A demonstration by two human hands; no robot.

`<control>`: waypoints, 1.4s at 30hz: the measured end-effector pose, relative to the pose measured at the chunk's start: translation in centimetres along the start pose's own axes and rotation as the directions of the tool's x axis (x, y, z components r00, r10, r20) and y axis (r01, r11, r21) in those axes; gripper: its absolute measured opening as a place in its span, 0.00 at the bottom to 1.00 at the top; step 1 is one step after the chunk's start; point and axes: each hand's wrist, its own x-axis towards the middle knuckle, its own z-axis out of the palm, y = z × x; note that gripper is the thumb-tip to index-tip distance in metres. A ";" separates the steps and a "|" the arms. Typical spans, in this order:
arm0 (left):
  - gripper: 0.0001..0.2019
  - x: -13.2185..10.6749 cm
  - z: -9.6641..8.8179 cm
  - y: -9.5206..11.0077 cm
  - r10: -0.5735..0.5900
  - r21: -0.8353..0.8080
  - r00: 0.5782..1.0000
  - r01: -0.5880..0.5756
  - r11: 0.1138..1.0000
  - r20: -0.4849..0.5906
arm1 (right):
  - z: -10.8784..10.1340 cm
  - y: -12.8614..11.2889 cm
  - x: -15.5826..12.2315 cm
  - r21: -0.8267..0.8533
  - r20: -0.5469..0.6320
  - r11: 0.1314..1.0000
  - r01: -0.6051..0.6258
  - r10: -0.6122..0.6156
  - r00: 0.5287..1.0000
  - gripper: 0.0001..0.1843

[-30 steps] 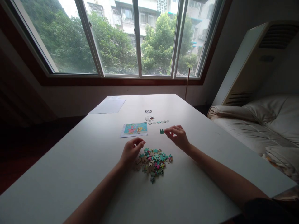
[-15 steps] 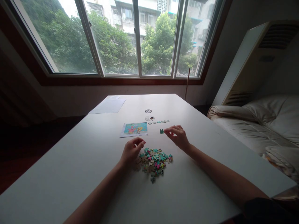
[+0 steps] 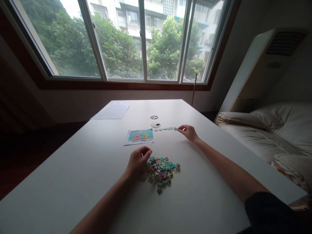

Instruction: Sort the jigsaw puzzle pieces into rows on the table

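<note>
Head cam: wide window (image 3: 143, 42), metal-framed glass panes, well beyond the puzzle pile (image 3: 162, 170). White table (image 3: 73, 169), smooth matte rectangular top, carries the pile near its middle. Tall cream cabinet unit (image 3: 258, 68) w/ slatted vents stands far right of the pile. Below it sits a soft, creased off-white cushion seat (image 3: 275, 130).

Thin pale paper sheet (image 3: 110, 111) lies flat, far beyond the pile & to its left. Glossy rectangular cartoon picture card (image 3: 139, 136) lies just beyond the pile, slightly left.

Left hand (image 3: 136, 161) rests at the pile's left edge, fingers curled down, tips touching the outer pieces. Can't tell if thumb & fingers clamp a piece.

Right hand (image 3: 188, 132) is beyond the pile & to its right, well apart from it. Thumb & forefinger are drawn close together at the right end of the joined row (image 3: 165, 129). Can't tell if a piece sits btwn them.

The pile is a loose heap of small knobbed cardboard pieces: teal, pink, yellow faces & brown backs. The joined row is a thin straight strip of teal pieces, beyond the pile. Two small round discs (image 3: 155, 124) lie just left of that strip.
</note>
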 end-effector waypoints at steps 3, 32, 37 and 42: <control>0.12 0.0 0.0 0.1 0.000 0.009 1.000 0.000 1.000 -0.003 | -0.2 2.6 2.0 -0.030 0.018 0.993 -0.116 0.117 0.993 0.09; 0.11 0.1 0.0 0.1 0.008 0.063 1.000 -0.009 0.998 0.020 | 1.9 4.5 4.7 -0.142 0.177 0.967 -0.211 0.235 0.956 0.10; 0.11 0.1 -0.1 0.2 0.004 0.063 1.000 -0.005 0.998 0.023 | 1.9 4.3 4.8 -0.139 0.164 0.965 -0.221 0.242 0.956 0.10; 0.11 0.1 0.0 0.1 0.005 0.063 1.000 -0.007 0.998 0.026 | 1.7 3.8 4.6 -0.125 0.136 0.967 -0.222 0.239 0.961 0.10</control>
